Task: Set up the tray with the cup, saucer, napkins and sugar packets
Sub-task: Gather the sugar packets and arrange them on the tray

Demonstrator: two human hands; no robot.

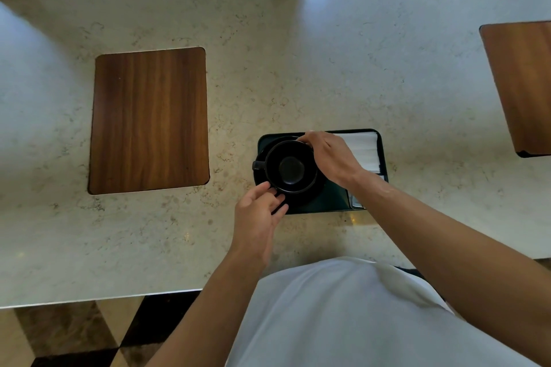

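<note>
The right hand (331, 155) is grasping the far rim of the black cup (290, 167), which is sitting on the saucer (310, 198) in the tray (328, 202); the left hand (258, 211), fingers relaxed, is touching the near rim.

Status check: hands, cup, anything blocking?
Left hand fingers at the saucer near edge; right hand fingertips on the cup far rim. Cup on saucer on tray, napkins alongside. Nothing in the way.
</note>
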